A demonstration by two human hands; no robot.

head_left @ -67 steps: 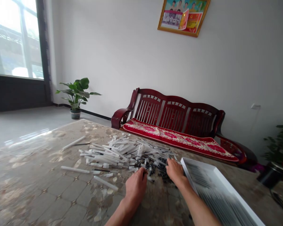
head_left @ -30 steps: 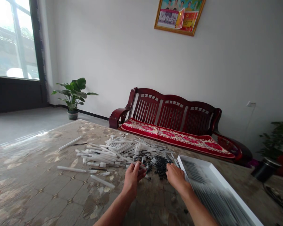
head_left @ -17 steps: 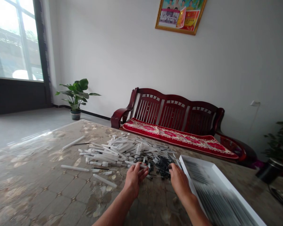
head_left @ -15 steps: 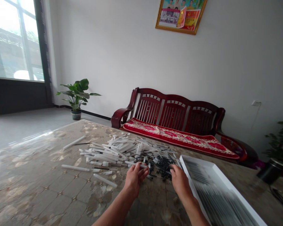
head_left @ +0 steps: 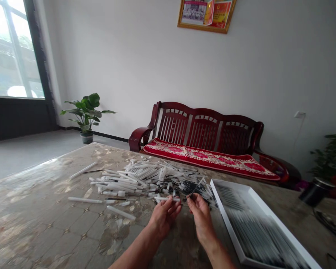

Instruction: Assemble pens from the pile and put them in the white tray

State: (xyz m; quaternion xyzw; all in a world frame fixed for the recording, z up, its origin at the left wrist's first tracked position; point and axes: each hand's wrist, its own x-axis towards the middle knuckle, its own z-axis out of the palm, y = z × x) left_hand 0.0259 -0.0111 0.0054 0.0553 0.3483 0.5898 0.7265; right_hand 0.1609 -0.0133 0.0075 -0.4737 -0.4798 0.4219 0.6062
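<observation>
My left hand [head_left: 164, 216] pinches a white pen barrel [head_left: 168, 200], held level over the near edge of a heap. Just to its right, my right hand [head_left: 198, 211] has its fingertips closed on a thin dark pen refill [head_left: 196, 186] that slants up and right. The two hands are close together but apart. Behind them lies the heap of white pen barrels [head_left: 134, 177], with black refills and small black parts [head_left: 192, 186] on its right side. Several loose barrels [head_left: 120, 212] lie to the left on the patterned table [head_left: 72, 228].
A white shallow box [head_left: 232, 233] with rows of pens [head_left: 263, 231] stands at the right. Beyond it are a dark cylinder [head_left: 316, 191] and a cable [head_left: 329, 222]. A wooden bench [head_left: 204, 127] with a red cover and a potted plant [head_left: 86, 116] stand behind the table.
My right hand has moved left from the black parts beside the box towards my left hand, and a thin refill now shows in its fingers. My left hand keeps the barrel. The view has shifted slightly.
</observation>
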